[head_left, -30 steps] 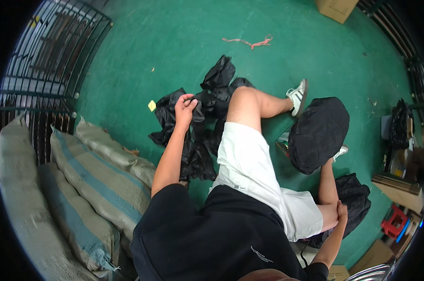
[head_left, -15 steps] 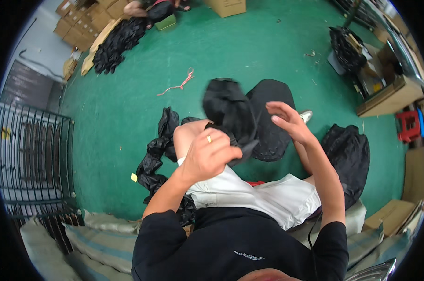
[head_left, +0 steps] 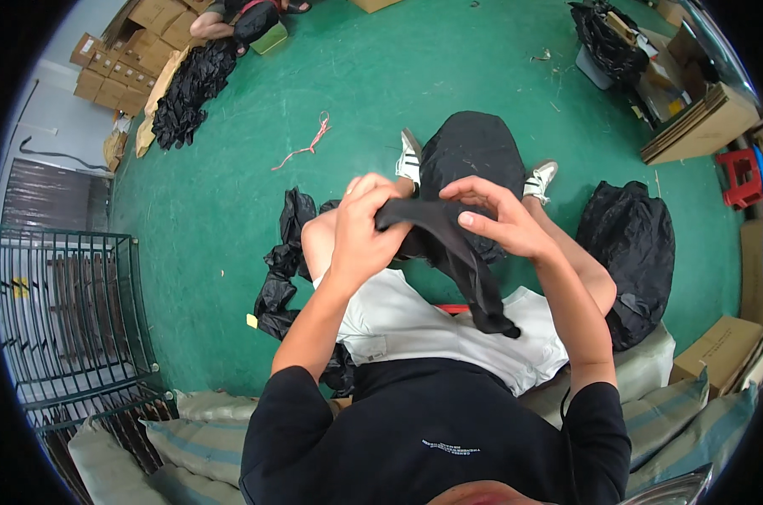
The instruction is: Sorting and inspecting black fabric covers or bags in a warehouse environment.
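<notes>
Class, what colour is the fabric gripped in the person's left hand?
The fabric is black, showing best in the head view.

Green floor (head_left: 188, 236) runs beside a dark railing (head_left: 78, 307) and pale wall (head_left: 61, 114).

We cannot see the part of the black cloth (head_left: 472, 278) inside the left grip (head_left: 365, 225), nor tell whether the right grip (head_left: 508, 220) touches it. Beyond the white shorts (head_left: 398, 324) we make out only a strip of a red thing (head_left: 453, 309). The top edge cuts off a far box (head_left: 373, 3) and, at far left, another person (head_left: 213, 27).
</notes>
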A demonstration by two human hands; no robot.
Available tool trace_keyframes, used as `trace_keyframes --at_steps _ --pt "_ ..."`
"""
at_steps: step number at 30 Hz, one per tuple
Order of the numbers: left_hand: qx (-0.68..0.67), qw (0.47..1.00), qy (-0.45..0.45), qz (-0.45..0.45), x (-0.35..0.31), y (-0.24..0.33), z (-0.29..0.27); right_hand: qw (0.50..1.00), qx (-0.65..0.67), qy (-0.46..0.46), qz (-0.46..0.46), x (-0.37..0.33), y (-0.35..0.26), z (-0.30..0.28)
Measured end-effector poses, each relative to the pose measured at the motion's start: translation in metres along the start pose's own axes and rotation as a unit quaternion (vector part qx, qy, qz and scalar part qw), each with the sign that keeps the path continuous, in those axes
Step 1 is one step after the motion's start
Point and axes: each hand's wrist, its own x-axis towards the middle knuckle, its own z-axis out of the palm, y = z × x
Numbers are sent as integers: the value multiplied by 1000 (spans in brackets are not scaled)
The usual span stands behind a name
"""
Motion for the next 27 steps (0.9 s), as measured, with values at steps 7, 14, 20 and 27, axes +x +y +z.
trace_keyframes --at_steps 7,14,20,27 --pt "-252 907 -221 -254 18 -20 25 994 -69 44 77 2 1 14" --pt "-192 938 -228 -178 17 -13 34 960 -162 223 -42 0 22 29" --pt "-124 945 -279 -118 8 -4 20 935 -268 229 -47 -6 29 15" --pt "-262 859 -398 -189 -1 -19 3 995 9 -55 85 -16 30 9"
